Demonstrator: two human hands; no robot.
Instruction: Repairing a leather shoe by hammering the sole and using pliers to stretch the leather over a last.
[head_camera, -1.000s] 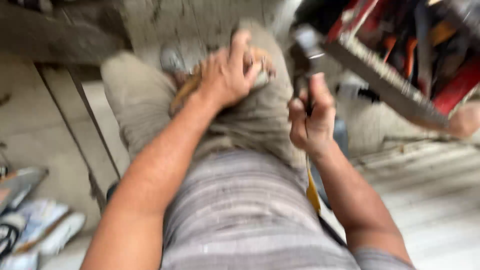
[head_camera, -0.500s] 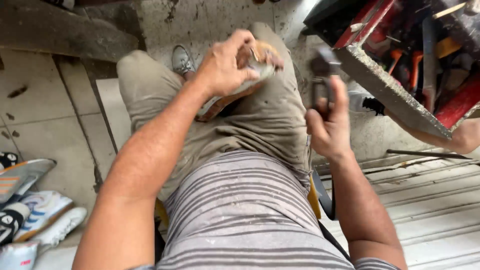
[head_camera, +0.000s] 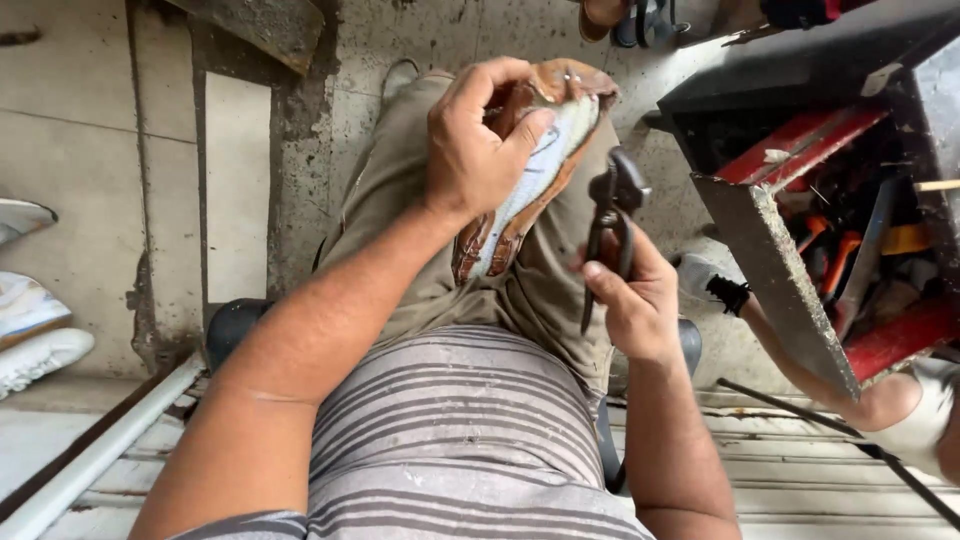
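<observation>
My left hand (head_camera: 478, 145) grips a brown leather shoe (head_camera: 530, 170) turned sole-up on my lap, thumb pressed on its pale sole. My right hand (head_camera: 635, 300) holds black pincers (head_camera: 610, 215) by the handles, jaws pointing up, just right of the shoe and a little apart from it. My khaki trousers (head_camera: 400, 220) and striped shirt (head_camera: 450, 430) fill the middle of the view.
A metal toolbox (head_camera: 790, 260) with red and orange tools stands at the right. Another person's arm (head_camera: 820, 370) reaches in at the lower right. White shoes (head_camera: 35, 350) lie at the left on the tiled floor. A foot in a sandal (head_camera: 620, 15) shows at the top.
My right hand has come down toward my lap with the pincers. My left hand has shifted its grip on the shoe, which now shows more of its sole.
</observation>
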